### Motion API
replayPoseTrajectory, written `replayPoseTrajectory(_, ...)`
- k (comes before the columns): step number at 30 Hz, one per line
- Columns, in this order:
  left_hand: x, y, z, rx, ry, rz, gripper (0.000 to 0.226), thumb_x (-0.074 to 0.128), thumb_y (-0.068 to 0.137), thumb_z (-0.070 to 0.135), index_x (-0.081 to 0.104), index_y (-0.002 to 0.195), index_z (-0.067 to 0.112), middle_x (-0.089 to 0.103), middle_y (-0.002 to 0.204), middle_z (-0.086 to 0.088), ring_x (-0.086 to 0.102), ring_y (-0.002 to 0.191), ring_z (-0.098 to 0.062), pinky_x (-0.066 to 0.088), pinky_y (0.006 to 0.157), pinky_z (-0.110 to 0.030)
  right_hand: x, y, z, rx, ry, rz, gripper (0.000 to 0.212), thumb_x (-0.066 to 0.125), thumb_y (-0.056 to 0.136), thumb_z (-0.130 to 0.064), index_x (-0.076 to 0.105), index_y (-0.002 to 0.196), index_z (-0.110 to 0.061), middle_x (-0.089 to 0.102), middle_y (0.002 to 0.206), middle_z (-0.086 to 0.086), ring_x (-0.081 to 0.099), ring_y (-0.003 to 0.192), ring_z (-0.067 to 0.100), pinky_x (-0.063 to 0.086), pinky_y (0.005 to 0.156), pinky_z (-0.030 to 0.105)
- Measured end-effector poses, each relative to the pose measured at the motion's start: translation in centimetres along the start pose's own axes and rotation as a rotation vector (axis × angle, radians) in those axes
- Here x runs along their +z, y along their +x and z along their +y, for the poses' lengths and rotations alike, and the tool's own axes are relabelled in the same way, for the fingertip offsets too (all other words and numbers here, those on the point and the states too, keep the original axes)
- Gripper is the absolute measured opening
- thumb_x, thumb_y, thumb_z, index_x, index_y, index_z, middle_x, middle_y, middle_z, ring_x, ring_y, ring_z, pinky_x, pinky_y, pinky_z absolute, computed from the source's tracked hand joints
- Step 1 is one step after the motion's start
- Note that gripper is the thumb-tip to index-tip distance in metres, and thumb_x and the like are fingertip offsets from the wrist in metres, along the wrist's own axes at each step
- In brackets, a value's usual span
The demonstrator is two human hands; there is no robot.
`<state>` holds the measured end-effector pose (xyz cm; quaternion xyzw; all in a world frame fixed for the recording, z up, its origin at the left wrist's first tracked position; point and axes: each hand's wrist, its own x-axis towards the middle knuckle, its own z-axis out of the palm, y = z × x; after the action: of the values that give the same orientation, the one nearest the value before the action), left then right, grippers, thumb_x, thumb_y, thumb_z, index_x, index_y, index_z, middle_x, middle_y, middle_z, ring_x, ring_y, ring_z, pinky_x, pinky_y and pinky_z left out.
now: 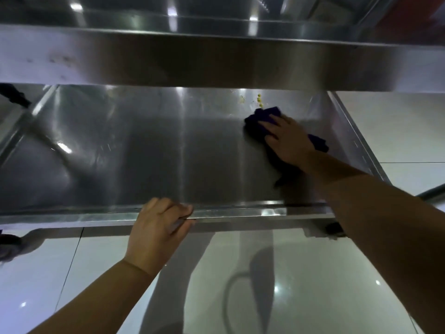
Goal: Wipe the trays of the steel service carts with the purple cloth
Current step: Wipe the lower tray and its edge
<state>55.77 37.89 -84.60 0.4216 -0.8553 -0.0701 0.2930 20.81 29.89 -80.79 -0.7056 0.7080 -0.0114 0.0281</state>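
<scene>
Left hand (159, 227) curled over near rim of lower steel cart tray (134, 150), steadying. Right hand (286, 141) flat, fingers straight, pressing crumpled purple cloth (262, 115) on tray's far right. Risk: yellow food crumbs (258, 99) just beyond cloth get smeared or pushed into back corner, not lifted.

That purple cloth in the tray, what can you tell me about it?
The purple cloth is dark, soft and crumpled, lying flat on the lower steel tray towards its far right. The right hand presses it with straight fingers; cloth shows on both sides of the hand. Yellow crumbs lie just beyond its far edge.
</scene>
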Motion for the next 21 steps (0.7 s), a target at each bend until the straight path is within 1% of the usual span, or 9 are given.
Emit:
replayPoseTrajectory(2, 0.3, -0.1, -0.3, 0.029, -0.005, 0.008, 0.046, 0.047, 0.090, 0.047, 0.075, 0.089, 0.011, 0.063, 0.079, -0.003, 0.045, 0.078, -0.014, 0.034, 0.072, -0.022, -0.6, -1.1, 3.1, 0.115, 0.018, -0.001, 0.048, 0.029, 0.103, -0.031, 0.030, 0.150, -0.022, 0.026, 0.158, 0.005, 0.014, 0.147, 0.022, 0.003, 0.120, 0.033)
replayPoseTrajectory(4, 0.5, -0.2, -0.4, 0.042, -0.003, 0.014, 0.058, 0.035, 0.097, 0.053, 0.075, 0.092, 0.011, 0.063, 0.079, -0.004, 0.045, 0.078, -0.015, 0.034, 0.070, -0.025, -0.8, -2.5, 5.7, 0.276, 0.043, -0.008, 0.048, 0.031, 0.103, -0.031, 0.031, 0.150, -0.024, 0.025, 0.158, 0.005, 0.017, 0.146, 0.026, 0.011, 0.120, 0.041)
replayPoseTrajectory(6, 0.5, -0.2, -0.4, 0.050, -0.001, 0.024, 0.061, 0.031, 0.098, 0.053, 0.075, 0.092, 0.010, 0.063, 0.079, -0.004, 0.044, 0.077, -0.016, 0.034, 0.069, -0.026, -0.8, -4.0, 6.6, 0.409, 0.053, 0.003, 0.052, 0.029, 0.099, -0.037, 0.030, 0.150, -0.026, 0.026, 0.158, 0.006, 0.018, 0.145, 0.028, 0.015, 0.119, 0.049)
replayPoseTrajectory(9, 0.6, -0.2, -0.5, 0.086, 0.011, 0.052, 0.057, 0.034, 0.098, 0.050, 0.074, 0.092, 0.010, 0.062, 0.078, -0.005, 0.043, 0.076, -0.017, 0.032, 0.068, -0.026, -0.7, -5.9, 4.6, 0.565, 0.096, -0.007, 0.050, 0.031, 0.102, -0.036, 0.024, 0.151, -0.030, 0.019, 0.159, 0.006, 0.010, 0.146, 0.032, 0.011, 0.117, 0.051)
replayPoseTrajectory(11, 0.7, -0.3, -0.6, 0.107, 0.018, 0.061, 0.054, 0.035, 0.098, 0.047, 0.074, 0.092, 0.009, 0.062, 0.078, -0.005, 0.043, 0.075, -0.018, 0.031, 0.068, -0.027, -0.6, -7.3, 1.6, 0.594, 0.096, 0.000, 0.050, 0.032, 0.103, -0.036, 0.020, 0.152, -0.034, 0.013, 0.161, 0.007, 0.005, 0.147, 0.034, 0.009, 0.116, 0.048)
replayPoseTrajectory(12, 0.8, -0.3, -0.6, 0.110, 0.016, 0.065, 0.052, 0.037, 0.098, 0.046, 0.073, 0.092, 0.009, 0.062, 0.077, -0.006, 0.043, 0.075, -0.019, 0.031, 0.068, -0.027, -0.5, -7.9, -0.2, 0.564, 0.073, 0.009, 0.051, 0.032, 0.103, -0.037, 0.019, 0.152, -0.036, 0.012, 0.161, 0.007, 0.004, 0.147, 0.034, 0.009, 0.116, 0.047)
replayPoseTrajectory(14, 0.8, -0.3, -0.5, 0.111, 0.004, 0.075, 0.049, 0.040, 0.097, 0.044, 0.073, 0.090, 0.008, 0.060, 0.076, -0.007, 0.042, 0.074, -0.019, 0.031, 0.067, -0.028, -0.3, -8.3, -3.9, 0.447, 0.029, -0.008, 0.052, 0.031, 0.102, -0.040, 0.015, 0.151, -0.041, 0.008, 0.162, 0.004, 0.001, 0.148, 0.032, 0.010, 0.117, 0.047)
replayPoseTrajectory(18, 0.4, -0.5, -0.2, 0.107, -0.024, 0.085, 0.048, 0.043, 0.096, 0.043, 0.073, 0.089, 0.006, 0.060, 0.076, -0.007, 0.042, 0.073, -0.019, 0.028, 0.066, -0.027, 0.1, -7.7, -11.4, 0.118, 0.038, -0.173, 0.053, 0.027, 0.102, -0.042, 0.004, 0.150, -0.047, -0.006, 0.162, -0.003, -0.013, 0.147, 0.027, 0.000, 0.116, 0.048)
replayPoseTrajectory(21, 0.0, -0.6, -0.1, 0.088, -0.019, 0.054, 0.060, 0.033, 0.099, 0.048, 0.073, 0.090, 0.005, 0.060, 0.076, -0.008, 0.041, 0.074, -0.018, 0.026, 0.065, -0.025, -0.2, -8.6, -14.2, -0.134, 0.084, -0.255, 0.053, 0.029, 0.103, -0.038, 0.006, 0.149, -0.049, -0.009, 0.162, -0.005, -0.019, 0.146, 0.022, -0.007, 0.116, 0.045)
